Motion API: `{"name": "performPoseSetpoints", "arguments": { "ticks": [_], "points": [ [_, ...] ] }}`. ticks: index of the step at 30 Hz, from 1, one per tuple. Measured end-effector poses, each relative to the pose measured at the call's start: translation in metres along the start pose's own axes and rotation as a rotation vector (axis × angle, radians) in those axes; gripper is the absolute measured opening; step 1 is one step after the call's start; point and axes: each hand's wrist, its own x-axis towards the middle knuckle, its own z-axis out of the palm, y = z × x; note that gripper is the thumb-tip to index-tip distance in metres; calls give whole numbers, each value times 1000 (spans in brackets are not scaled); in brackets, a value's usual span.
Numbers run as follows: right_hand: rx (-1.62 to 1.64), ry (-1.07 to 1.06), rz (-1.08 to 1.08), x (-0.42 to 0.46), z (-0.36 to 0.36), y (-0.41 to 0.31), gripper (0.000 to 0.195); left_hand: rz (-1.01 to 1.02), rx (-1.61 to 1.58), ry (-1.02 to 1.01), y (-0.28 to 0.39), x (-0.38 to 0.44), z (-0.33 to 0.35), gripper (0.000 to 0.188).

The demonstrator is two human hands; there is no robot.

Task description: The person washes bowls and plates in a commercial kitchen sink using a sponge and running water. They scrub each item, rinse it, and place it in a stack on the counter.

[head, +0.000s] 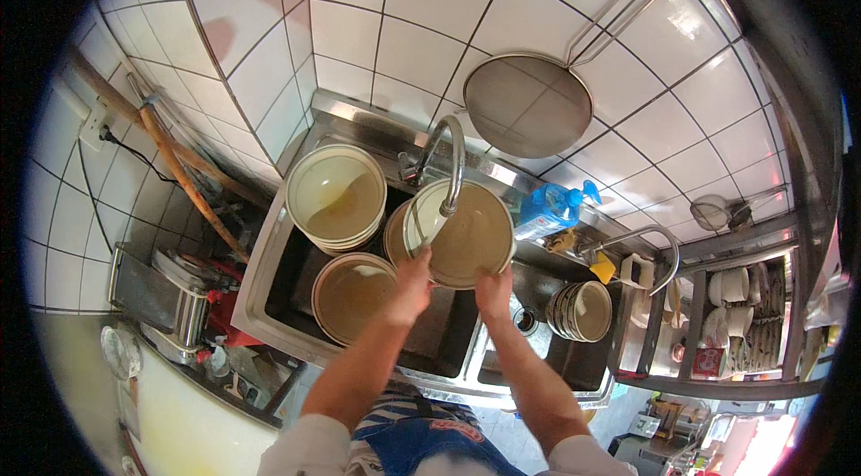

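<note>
Under the curved metal faucet (459, 146), a large round pale bowl (481, 234) is held tilted over the double sink (252, 294). My left hand (414, 284) grips its near left rim, and my right hand (494, 294) grips its near right rim. Part of another bowl (395, 234) shows behind its left side. In the left basin stands a stack of large bowls (336, 197), the top one holding a little cloudy yellowish liquid. A separate large bowl (351, 298) sits nearer me, beside my left forearm. Whether water runs from the spout is hard to tell.
A blue pump bottle (550, 207) stands behind the sink, near a yellow sponge (603, 269) and a second faucet (666, 240). Several smaller bowls (580, 311) lean stacked in the right basin. A large mesh strainer (528, 106) hangs on the tiled wall. Shelved dishes (733, 321) are at right.
</note>
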Motion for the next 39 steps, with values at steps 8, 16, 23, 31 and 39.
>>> {"name": "performPoseSetpoints", "arguments": {
  "ticks": [8,16,23,31,39],
  "points": [
    [-77,-174,213,19,-26,-53,55,-192,254,-78,35,0,1,52],
    [842,-342,933,16,-26,18,50,255,240,-190,73,-53,-4,57],
    [1745,-655,1233,-29,-11,44,66,400,220,-24,49,-57,-62,45],
    [2349,-748,1281,-56,-23,50,69,611,513,-76,12,-70,-62,33],
    [1299,-152,1061,-89,-186,153,51,884,1758,-158,-6,-78,-13,42]
  ]
}}
